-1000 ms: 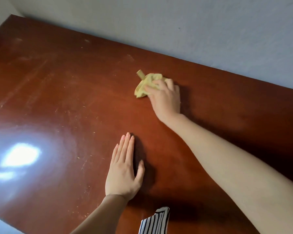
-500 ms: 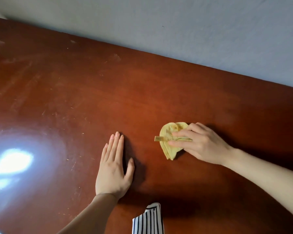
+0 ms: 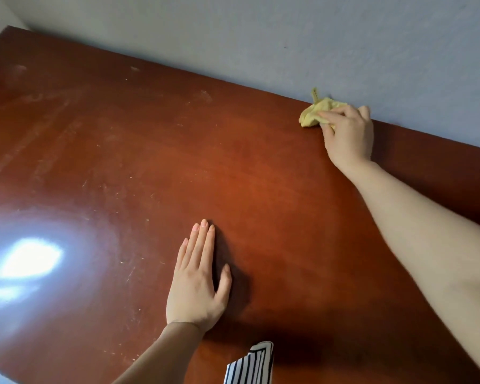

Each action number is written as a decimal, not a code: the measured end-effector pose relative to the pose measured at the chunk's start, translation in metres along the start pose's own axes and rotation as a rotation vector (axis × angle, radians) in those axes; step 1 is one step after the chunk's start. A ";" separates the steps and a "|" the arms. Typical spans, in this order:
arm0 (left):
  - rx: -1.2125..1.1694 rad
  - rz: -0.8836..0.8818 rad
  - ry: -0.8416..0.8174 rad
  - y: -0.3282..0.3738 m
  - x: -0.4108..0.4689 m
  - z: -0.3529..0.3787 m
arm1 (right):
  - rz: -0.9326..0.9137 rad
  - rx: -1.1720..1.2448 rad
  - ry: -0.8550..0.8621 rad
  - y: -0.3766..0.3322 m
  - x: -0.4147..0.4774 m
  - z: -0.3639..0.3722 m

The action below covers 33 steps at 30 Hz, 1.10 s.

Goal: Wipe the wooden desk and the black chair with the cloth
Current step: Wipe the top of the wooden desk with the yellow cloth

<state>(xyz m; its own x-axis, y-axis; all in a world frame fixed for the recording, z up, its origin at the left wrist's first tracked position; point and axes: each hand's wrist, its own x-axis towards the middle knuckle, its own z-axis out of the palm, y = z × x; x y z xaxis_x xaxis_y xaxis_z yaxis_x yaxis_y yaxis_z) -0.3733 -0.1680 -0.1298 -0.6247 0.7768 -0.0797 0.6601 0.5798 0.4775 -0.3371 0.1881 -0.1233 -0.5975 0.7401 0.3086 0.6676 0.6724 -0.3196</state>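
The reddish-brown wooden desk (image 3: 139, 151) fills most of the view, with dusty streaks and scratches on its left half. My right hand (image 3: 348, 134) grips a bunched yellow cloth (image 3: 315, 113) and presses it on the desk at the far edge, right against the wall. My left hand (image 3: 197, 281) rests flat on the desk near the front, fingers straight and together. The black chair is out of view.
A pale grey wall (image 3: 288, 37) runs along the desk's far edge. A bright light reflection (image 3: 28, 261) glares on the desk's front left. A striped piece of fabric (image 3: 250, 364) pokes in at the bottom edge.
My right hand has swept the cloth from the desk's middle, near my left hand, away to the far right edge by the wall. My left hand has stayed flat in place.
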 end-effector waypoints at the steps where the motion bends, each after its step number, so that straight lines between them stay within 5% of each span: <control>1: 0.000 0.000 0.002 0.000 0.000 0.000 | 0.115 -0.013 0.026 -0.012 0.003 0.006; 5: -0.001 -0.004 0.011 -0.001 0.002 -0.001 | 0.280 -0.010 0.026 -0.058 -0.012 0.019; 14: 0.021 -0.017 0.006 -0.002 0.001 -0.001 | -0.200 0.138 -0.106 -0.105 -0.150 -0.017; 25: 0.014 -0.010 0.019 -0.004 -0.001 -0.002 | -0.768 0.273 -0.364 -0.017 -0.235 -0.072; 33: 0.010 -0.009 0.014 -0.002 -0.002 0.000 | -0.582 0.177 -0.323 0.051 -0.135 -0.080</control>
<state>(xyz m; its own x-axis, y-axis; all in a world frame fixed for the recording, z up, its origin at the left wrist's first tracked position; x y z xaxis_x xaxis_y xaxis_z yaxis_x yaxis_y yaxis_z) -0.3734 -0.1701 -0.1305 -0.6367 0.7678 -0.0715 0.6585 0.5895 0.4679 -0.1869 0.1215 -0.1100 -0.9575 0.2068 0.2010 0.1318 0.9337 -0.3329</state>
